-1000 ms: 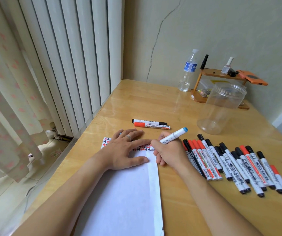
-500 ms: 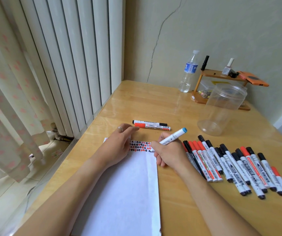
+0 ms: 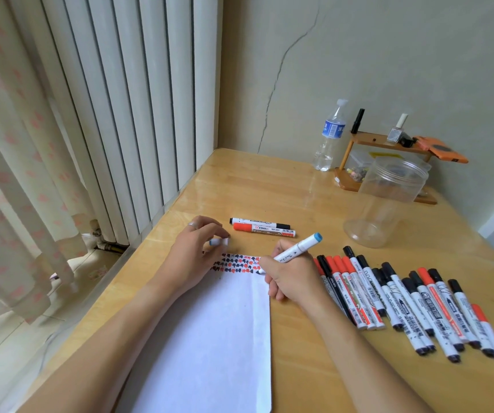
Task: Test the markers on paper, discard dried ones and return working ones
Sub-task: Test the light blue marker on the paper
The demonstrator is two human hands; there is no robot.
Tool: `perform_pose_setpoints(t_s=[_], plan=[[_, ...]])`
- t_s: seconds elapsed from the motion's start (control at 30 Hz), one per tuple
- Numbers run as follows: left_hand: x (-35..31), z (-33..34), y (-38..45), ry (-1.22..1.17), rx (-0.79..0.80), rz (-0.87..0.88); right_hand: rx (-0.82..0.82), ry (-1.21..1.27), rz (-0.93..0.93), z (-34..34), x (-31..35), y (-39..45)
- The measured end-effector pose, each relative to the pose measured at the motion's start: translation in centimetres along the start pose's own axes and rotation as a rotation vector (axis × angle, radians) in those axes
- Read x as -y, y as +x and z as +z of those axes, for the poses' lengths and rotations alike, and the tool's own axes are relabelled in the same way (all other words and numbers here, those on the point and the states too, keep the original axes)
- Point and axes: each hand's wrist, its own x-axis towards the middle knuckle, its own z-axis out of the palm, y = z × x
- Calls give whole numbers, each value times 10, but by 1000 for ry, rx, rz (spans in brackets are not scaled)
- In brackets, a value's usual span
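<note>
A white sheet of paper (image 3: 210, 332) lies on the wooden table (image 3: 284, 189), with rows of red and black marks (image 3: 237, 263) along its far edge. My right hand (image 3: 290, 275) grips a white marker with a blue end (image 3: 296, 248), its tip on the paper's far right corner. My left hand (image 3: 192, 251) rests at the paper's far left edge and pinches a small white and blue cap (image 3: 219, 241) in its fingertips. A row of several red and black whiteboard markers (image 3: 403, 299) lies to the right. A black marker (image 3: 259, 223) and a red marker (image 3: 265, 230) lie apart, beyond the paper.
An empty clear plastic jar (image 3: 386, 201) stands at the right. Behind it are a water bottle (image 3: 330, 135) and a small wooden shelf (image 3: 389, 144) with bottles and an orange object. A white radiator (image 3: 126, 114) and a curtain (image 3: 10, 159) flank the table's left edge.
My left hand has lifted off the paper, slid left and curled its fingers around the small cap. My right hand with the marker has stayed at the paper's far right corner.
</note>
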Motion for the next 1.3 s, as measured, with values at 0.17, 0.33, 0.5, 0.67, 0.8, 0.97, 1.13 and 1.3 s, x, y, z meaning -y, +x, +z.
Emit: perform_pose_setpoints(t_s=[0.17, 0.33, 0.5, 0.67, 0.8, 0.97, 1.13, 1.3], plan=[[-5, 0, -1, -4, 58, 94, -33, 81, -38, 0, -3, -1], [-3, 1, -1, -21, 112, 123, 46, 258, -219, 6, -4, 3], [-7, 1, 1, -59, 135, 172, 160, 284, -258, 7, -5, 0], [-15, 0, 0, -102, 141, 230, 209, 268, -258, 8, -5, -1], [-13, 0, 1, -120, 113, 214, 229, 397, -213, 6, -2, -1], [-10, 1, 1, -75, 114, 180, 169, 443, -190, 8, -4, 2], [-6, 6, 0, 37, 125, 188, 118, 346, -209, 11, -10, 3], [-2, 11, -1, 61, 178, 136, 96, 257, -186, 16, -11, 4]])
